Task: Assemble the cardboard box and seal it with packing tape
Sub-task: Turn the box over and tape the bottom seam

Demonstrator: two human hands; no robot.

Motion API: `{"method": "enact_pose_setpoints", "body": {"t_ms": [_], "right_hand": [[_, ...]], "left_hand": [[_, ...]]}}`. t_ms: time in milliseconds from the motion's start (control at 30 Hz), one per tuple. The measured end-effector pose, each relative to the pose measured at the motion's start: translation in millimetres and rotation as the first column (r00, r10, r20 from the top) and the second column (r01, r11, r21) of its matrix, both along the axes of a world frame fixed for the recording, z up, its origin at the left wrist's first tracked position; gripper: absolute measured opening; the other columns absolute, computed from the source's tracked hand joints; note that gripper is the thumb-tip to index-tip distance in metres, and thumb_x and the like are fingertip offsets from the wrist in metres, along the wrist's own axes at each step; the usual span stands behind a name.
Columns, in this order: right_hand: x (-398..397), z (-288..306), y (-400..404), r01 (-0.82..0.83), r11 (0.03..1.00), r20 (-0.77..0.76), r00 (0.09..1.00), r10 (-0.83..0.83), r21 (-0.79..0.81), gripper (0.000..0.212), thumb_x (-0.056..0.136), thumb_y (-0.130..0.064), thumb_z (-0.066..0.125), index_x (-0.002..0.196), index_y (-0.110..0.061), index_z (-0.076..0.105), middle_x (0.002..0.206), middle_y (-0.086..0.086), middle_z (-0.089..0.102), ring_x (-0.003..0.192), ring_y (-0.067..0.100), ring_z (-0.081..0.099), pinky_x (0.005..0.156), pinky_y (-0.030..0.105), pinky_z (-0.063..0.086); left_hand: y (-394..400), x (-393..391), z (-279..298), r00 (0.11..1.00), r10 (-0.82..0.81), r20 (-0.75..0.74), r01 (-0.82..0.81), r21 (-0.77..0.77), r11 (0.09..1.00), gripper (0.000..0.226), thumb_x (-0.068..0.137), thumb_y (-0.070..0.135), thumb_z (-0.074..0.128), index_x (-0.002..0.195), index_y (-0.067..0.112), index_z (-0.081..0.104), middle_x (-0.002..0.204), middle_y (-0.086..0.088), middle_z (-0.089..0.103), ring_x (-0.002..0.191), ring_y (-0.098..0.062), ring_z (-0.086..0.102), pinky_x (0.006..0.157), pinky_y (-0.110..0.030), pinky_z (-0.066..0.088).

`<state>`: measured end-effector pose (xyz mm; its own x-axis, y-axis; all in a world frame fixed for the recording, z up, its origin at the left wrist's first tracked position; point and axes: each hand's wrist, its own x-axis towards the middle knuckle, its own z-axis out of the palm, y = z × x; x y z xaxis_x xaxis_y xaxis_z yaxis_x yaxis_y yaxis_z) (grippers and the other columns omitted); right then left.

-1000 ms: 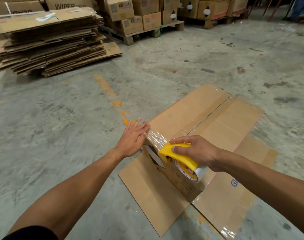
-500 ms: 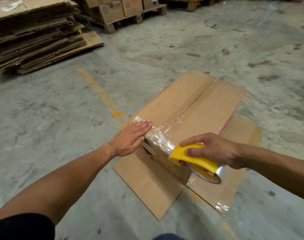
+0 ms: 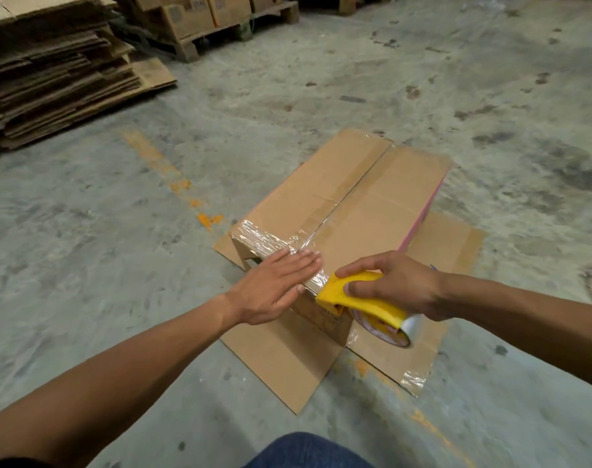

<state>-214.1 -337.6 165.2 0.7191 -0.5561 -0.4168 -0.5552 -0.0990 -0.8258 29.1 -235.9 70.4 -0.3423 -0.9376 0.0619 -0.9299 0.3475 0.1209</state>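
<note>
Box: the cardboard box [image 3: 355, 211] is sitting on the concrete floor [image 3: 85, 248], flaps closed, on a flat cardboard sheet [image 3: 277, 363].
Left hand: the left hand [image 3: 274, 285] is lying flat, fingers straight, pressing crinkled tape [image 3: 264, 238] along the box's near edge.
Right hand: the right hand [image 3: 392, 285] is gripping the yellow tape dispenser [image 3: 362, 300] at the box's near right corner.
Wrinkling risk: the tape is already looking bunched; uneven pulling is likely trapping more creases.
Seam risk: the centre seam [image 3: 358, 187] seems untaped farther along the box; flaps may be springing up.
Cutting risk: tearing off at the corner may be dragging the strip loose.
</note>
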Motion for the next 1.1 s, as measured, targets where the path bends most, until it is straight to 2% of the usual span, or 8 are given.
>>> {"method": "enact_pose_setpoints", "body": {"t_ms": [100, 267, 400, 533, 600, 700, 967, 1100], "right_hand": [[9.8, -0.4, -6.0, 0.022, 0.999, 0.017, 1.0, -0.023, 0.023, 0.029, 0.088, -0.026, 0.071, 0.117, -0.025, 0.071, 0.108, -0.004, 0.064, 0.078, 0.003, 0.058, 0.054, 0.007, 0.048], [25.5, -0.8, -12.1, 0.077, 0.997, 0.057, 0.995, -0.077, -0.009, 0.031, 0.087, -0.027, 0.072, 0.117, -0.028, 0.071, 0.117, 0.0, 0.065, 0.083, 0.006, 0.058, 0.066, 0.011, 0.048], [11.2, -3.6, -10.4, 0.032, 0.998, 0.031, 0.999, -0.03, -0.048, 0.031, 0.086, -0.034, 0.071, 0.118, -0.035, 0.069, 0.126, -0.001, 0.062, 0.106, 0.017, 0.06, 0.086, 0.026, 0.053], [-28.0, 9.5, -10.9, 0.002, 1.0, -0.008, 1.0, -0.002, -0.004, 0.031, 0.089, -0.027, 0.069, 0.12, -0.028, 0.069, 0.108, 0.006, 0.071, 0.075, 0.011, 0.064, 0.057, 0.016, 0.049], [-46.8, 16.9, -11.2, 0.014, 0.997, -0.015, 1.0, -0.013, 0.073, 0.029, 0.089, -0.024, 0.069, 0.118, -0.026, 0.07, 0.1, 0.012, 0.073, 0.066, 0.018, 0.064, 0.05, 0.021, 0.052], [-58.0, 24.3, -10.3, 0.04, 0.985, -0.018, 0.999, -0.038, 0.17, 0.029, 0.089, -0.023, 0.069, 0.118, -0.026, 0.07, 0.099, 0.019, 0.072, 0.068, 0.03, 0.063, 0.05, 0.033, 0.057], [-50.7, 13.3, -20.0, 0.094, 0.933, -0.068, 0.995, -0.075, 0.348, 0.028, 0.094, -0.019, 0.062, 0.121, -0.023, 0.068, 0.082, 0.017, 0.07, 0.048, 0.022, 0.055, 0.038, 0.026, 0.049], [-42.6, 4.1, -34.5, 0.124, 0.9, -0.169, 0.984, -0.057, 0.419, 0.027, 0.097, -0.029, 0.055, 0.12, -0.023, 0.069, 0.057, 0.012, 0.053, 0.035, 0.015, 0.045, 0.038, 0.022, 0.045]], "left_hand": [[-9.5, 14.9, 1.1, 0.999, 0.018, -0.028, -0.016, 0.053, 0.998, 0.053, 0.103, 0.029, 0.02, 0.155, 0.019, 0.017, 0.163, 0.006, 0.012, 0.149, -0.005, 0.005, 0.122, -0.036, 0.004], [-29.8, 27.3, 11.2, 0.997, 0.078, -0.017, -0.076, 0.104, 0.992, 0.053, 0.103, 0.033, 0.016, 0.155, 0.024, 0.015, 0.162, 0.01, 0.011, 0.148, -0.001, 0.002, 0.122, -0.036, 0.003], [-30.4, 28.3, 9.8, 0.997, 0.074, 0.01, -0.075, 0.093, 0.993, 0.052, 0.104, 0.03, 0.02, 0.155, 0.023, 0.014, 0.162, 0.01, 0.01, 0.148, 0.0, 0.002, 0.121, -0.033, 0.0], [-28.6, 25.3, 10.3, 0.996, 0.085, 0.021, -0.086, 0.082, 0.993, 0.053, 0.103, 0.034, 0.016, 0.155, 0.023, 0.012, 0.163, 0.009, 0.008, 0.148, -0.001, 0.0, 0.121, -0.03, -0.003], [-28.4, 25.4, 11.2, 0.996, 0.084, 0.027, -0.086, 0.085, 0.993, 0.054, 0.104, 0.034, 0.016, 0.155, 0.022, 0.011, 0.163, 0.009, 0.007, 0.148, -0.001, -0.001, 0.121, -0.03, -0.005], [-28.3, 24.7, 11.9, 0.997, 0.075, 0.035, -0.078, 0.083, 0.994, 0.054, 0.103, 0.034, 0.017, 0.156, 0.021, 0.01, 0.163, 0.008, 0.006, 0.148, -0.001, -0.002, 0.121, -0.029, -0.005], [-26.7, 23.5, 14.9, 0.996, 0.075, 0.049, -0.079, 0.097, 0.992, 0.057, 0.102, 0.04, 0.012, 0.155, 0.021, 0.007, 0.163, 0.009, 0.003, 0.148, -0.001, -0.003, 0.122, -0.035, 0.001], [-25.9, 22.4, 8.3, 0.996, 0.091, 0.019, -0.092, 0.073, 0.993, 0.056, 0.103, 0.041, 0.015, 0.156, 0.022, 0.009, 0.163, 0.008, 0.005, 0.149, -0.003, -0.001, 0.122, -0.041, 0.005]]}}
